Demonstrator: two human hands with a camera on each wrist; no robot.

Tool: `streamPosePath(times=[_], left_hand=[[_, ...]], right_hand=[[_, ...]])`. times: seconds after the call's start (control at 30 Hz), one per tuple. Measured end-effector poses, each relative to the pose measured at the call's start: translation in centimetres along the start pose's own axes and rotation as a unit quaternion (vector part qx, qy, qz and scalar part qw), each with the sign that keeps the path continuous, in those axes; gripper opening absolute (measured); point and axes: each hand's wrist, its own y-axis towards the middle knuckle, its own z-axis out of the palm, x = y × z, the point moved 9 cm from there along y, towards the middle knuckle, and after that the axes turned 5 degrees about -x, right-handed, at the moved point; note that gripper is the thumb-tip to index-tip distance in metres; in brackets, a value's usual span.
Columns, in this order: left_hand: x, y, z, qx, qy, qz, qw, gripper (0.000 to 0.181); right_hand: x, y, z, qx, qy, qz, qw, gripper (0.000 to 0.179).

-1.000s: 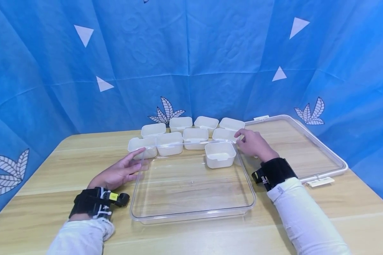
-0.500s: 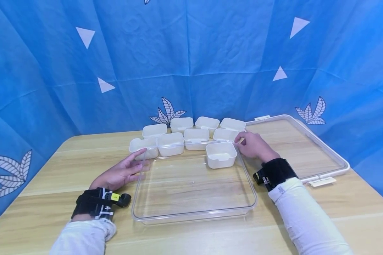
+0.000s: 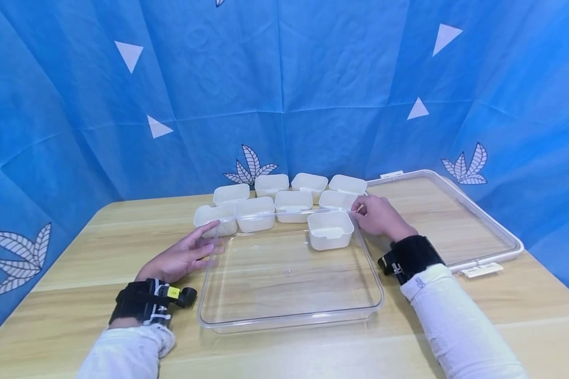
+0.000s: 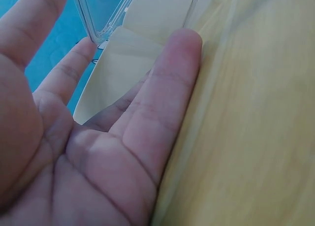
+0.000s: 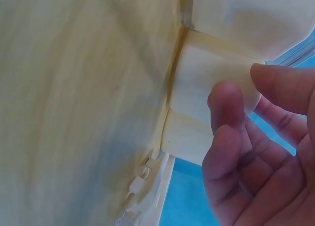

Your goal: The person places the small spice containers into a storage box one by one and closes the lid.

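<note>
A large clear plastic box (image 3: 291,318) stands before me, with one small white bin (image 3: 329,242) in its back right corner. My left hand (image 3: 180,258) is beside the box's left wall, its fingers extended; in the left wrist view a fingertip (image 4: 87,46) meets the box's clear corner. At the box's back right corner, my right hand (image 3: 376,213) pinches the rim of a white bin (image 3: 335,200) in the front row. The right wrist view has the thumb right at the edge of this bin (image 5: 197,83), other fingers curled below it.
Several more white bins (image 3: 255,216) stand in two rows behind the box. A clear lid (image 3: 448,210) with a white frame and clips lies on the right of the wooden table (image 3: 76,310). A blue curtain (image 3: 265,68) hangs behind.
My right hand has lowered slightly and its fingers have closed in on the rim of the front-row bin. The left hand stays beside the box; the head view has shifted a little.
</note>
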Motion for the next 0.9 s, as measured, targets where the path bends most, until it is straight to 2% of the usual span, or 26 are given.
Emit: streamPosePath(times=[0.23,0.9], left_hand=[[-0.11,0.1,0.1,-0.001,-0.013,0.004,0.9999,0.072],[-0.11,-0.18,0.14,-0.007,0.006,-0.005,0.9999,0.072]], right_hand=[[-0.36,-0.06,-0.23,-0.001,0.007,0.025,0.9997,0.011],[-0.73,-0.33,-0.83,-0.018,0.007,0.057,0.9982,0.014]])
